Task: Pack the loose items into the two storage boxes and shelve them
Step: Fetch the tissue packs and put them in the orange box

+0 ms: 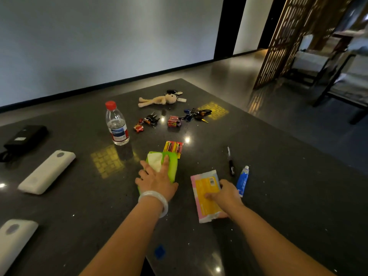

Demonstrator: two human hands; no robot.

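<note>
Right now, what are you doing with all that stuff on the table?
A person is gathering loose things off a dark table. The left hand presses on a green tissue pack, and the right hand grips a pink and yellow packet. Keys, batteries, a bottle and a plush toy lie untouched. No storage boxes are in view.

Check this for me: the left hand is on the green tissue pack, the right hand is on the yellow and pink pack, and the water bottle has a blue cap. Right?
Not quite. The head view shows the water bottle with a red cap, not blue. The rest holds: left hand on the green tissue pack, right hand on the yellow and pink pack.
</note>
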